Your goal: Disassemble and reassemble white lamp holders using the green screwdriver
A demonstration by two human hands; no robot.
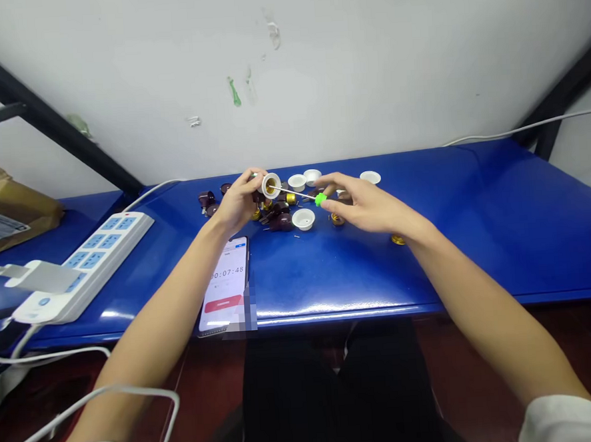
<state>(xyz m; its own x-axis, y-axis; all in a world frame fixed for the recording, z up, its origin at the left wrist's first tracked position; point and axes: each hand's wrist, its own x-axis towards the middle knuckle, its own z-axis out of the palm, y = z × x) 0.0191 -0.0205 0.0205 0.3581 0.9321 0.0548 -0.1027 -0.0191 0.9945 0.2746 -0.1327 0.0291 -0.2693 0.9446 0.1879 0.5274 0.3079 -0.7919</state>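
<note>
My left hand [240, 201] grips a lamp socket [272, 185] with a white rim and a brass-coloured threaded inside, its mouth turned toward the right. In my right hand [357, 202] is a screwdriver [320, 199] with a bright green handle, pinched between thumb and fingers. Its thin shaft reaches left into the socket's mouth; the tip is hidden inside. Below and between the hands lie dark brown socket bodies [281, 222], a white ring cap [303, 219] and a brass threaded shell [337, 220].
On the blue table [477, 236], more white caps [370, 177] lie toward the back. A phone [225, 285] showing a timer lies near the front edge. At left are a white power strip [87, 260] with a plugged-in charger, loose white cables and a cardboard package [11, 205].
</note>
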